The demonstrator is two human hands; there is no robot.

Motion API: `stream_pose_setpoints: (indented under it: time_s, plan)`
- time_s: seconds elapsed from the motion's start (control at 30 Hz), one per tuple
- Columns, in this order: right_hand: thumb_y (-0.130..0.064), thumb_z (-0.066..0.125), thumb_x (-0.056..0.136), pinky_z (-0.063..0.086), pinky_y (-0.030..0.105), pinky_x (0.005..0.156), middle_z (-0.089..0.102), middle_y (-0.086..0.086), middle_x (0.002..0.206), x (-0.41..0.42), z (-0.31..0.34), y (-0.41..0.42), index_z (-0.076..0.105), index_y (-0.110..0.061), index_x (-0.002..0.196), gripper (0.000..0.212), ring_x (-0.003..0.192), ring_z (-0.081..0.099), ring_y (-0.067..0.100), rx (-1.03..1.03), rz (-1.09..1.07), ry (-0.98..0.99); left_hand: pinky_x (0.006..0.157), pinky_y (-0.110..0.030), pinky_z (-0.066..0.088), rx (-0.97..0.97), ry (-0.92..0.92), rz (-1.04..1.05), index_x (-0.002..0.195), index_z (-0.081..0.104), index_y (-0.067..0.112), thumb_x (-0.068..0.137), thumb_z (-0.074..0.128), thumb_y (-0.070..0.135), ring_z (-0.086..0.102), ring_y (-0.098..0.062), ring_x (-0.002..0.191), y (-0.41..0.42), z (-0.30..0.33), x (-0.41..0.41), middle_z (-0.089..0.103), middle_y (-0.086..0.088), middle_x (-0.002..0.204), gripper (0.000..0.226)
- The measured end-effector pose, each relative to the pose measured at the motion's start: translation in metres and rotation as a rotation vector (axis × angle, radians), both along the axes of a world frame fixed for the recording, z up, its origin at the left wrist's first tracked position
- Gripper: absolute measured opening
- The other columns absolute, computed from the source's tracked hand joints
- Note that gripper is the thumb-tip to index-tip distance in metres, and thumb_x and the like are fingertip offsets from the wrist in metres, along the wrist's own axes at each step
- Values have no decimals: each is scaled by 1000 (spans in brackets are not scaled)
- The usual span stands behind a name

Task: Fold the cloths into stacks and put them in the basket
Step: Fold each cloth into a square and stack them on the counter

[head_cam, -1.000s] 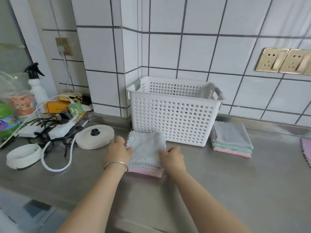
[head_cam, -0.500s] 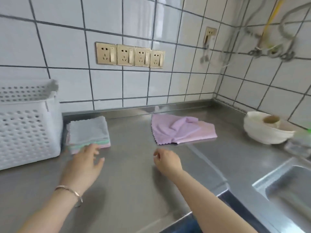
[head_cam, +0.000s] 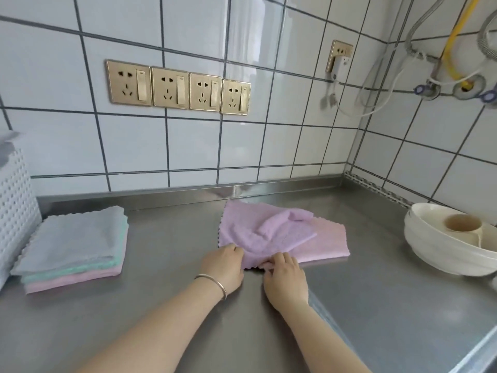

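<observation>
Both hands sit at the near edge of the purple cloth point(head_cam: 258, 232), which lies crumpled on the steel desk point(head_cam: 166, 300) over a pink cloth point(head_cam: 332, 243). Left hand point(head_cam: 224, 267) and right hand point(head_cam: 285, 275) each pinch that edge with curled fingers. Folded stack point(head_cam: 75, 246) — grey, green, pink — rests just beside the white basket point(head_cam: 13, 211), at left.

Home kitchen. White tiled walls point(head_cam: 188, 146), stainless steel tabletop point(head_cam: 172, 286), row of gold wall sockets point(head_cam: 178, 88), stacked white bowls point(head_cam: 449, 246) at right, water hoses and valves point(head_cam: 457, 84) in corner.
</observation>
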State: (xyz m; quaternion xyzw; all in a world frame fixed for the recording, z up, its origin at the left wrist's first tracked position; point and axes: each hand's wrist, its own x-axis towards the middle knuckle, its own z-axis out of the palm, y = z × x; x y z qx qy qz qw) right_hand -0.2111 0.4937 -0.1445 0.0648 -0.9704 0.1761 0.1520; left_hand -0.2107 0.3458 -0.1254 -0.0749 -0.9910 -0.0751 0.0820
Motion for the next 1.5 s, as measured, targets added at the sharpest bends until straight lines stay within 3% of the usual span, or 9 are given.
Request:
stream_pose_setpoints:
  time_s: [0.13, 0.33, 0.47, 0.63, 0.73, 0.87, 1.13, 1.33, 1.5]
  plan:
    - [-26, 39, 92, 29, 27, 71, 53, -1, 104, 1, -3, -1, 52, -14, 98, 18, 105, 49, 22, 42, -30, -42, 77, -38, 44, -65, -31, -9, 120, 48, 12, 82, 42, 1, 56, -35, 104, -5, -3, -11, 54, -11, 121, 40]
    - [-44, 43, 88, 36, 33, 72, 52, 1, 108, -3, 10, -10, 45, -16, 105, 32, 105, 51, 24, 48, -96, -86, 73, -30, 37, 183, -5, 37, 112, 59, 20, 92, 41, 18, 58, -29, 104, -10, 18, -15, 62, -7, 118, 27]
    - [-50, 53, 69, 47, 35, 57, 58, 7, 78, -2, 34, -24, 61, -13, 89, 43, 71, 58, 29, -23, -154, 245, 69, -28, 34, 268, 256, 8, 115, 54, 18, 95, 36, 19, 58, -28, 104, -3, 50, 2, 61, 0, 121, 27]
    - [-40, 44, 71, 40, 30, 54, 58, 2, 72, 1, 78, -32, 62, -17, 75, 29, 64, 55, 26, -39, -103, 530, 66, -28, 30, 260, 389, -118, 111, 53, 14, 89, 20, 42, 59, -29, 95, -10, 85, 23, 61, -4, 111, 48]
    - [-25, 40, 68, 28, 26, 51, 54, 1, 55, 3, 91, -35, 54, -14, 58, 20, 50, 51, 27, 20, -76, 567, 70, -33, 36, 215, 388, -118, 115, 50, 10, 98, 32, 28, 59, -32, 97, -24, 101, 34, 61, -7, 113, 30]
    - [-2, 61, 55, 25, 26, 52, 54, 4, 50, 1, 98, -17, 53, -11, 53, 13, 45, 54, 28, 103, -99, 455, 67, -33, 37, 219, 393, -85, 114, 50, 7, 98, 31, 31, 61, -35, 93, -49, 114, 50, 66, -11, 107, 34]
    - [-6, 45, 85, 36, 27, 65, 67, 5, 105, 23, 145, -9, 66, -19, 106, 33, 93, 59, 30, -129, -114, 236, 73, -40, 49, 146, 334, 64, 97, 48, 12, 94, 44, 26, 61, -33, 87, -125, 125, 76, 66, -7, 104, 15]
    - [-20, 50, 89, 37, 27, 64, 62, 7, 81, 44, 210, -46, 67, -16, 95, 18, 81, 52, 25, -609, 72, 191, 62, -28, 44, 518, 549, 215, 91, 60, 17, 90, 53, 17, 58, -22, 67, -177, 165, 115, 60, 6, 71, 7]
    - [-22, 56, 87, 35, 26, 53, 58, 2, 66, 48, 234, -95, 61, -18, 73, 15, 69, 50, 22, -711, 184, 116, 73, -36, 55, 591, 601, 290, 88, 66, 24, 88, 57, 29, 65, -23, 67, -239, 201, 149, 70, -1, 73, 10]
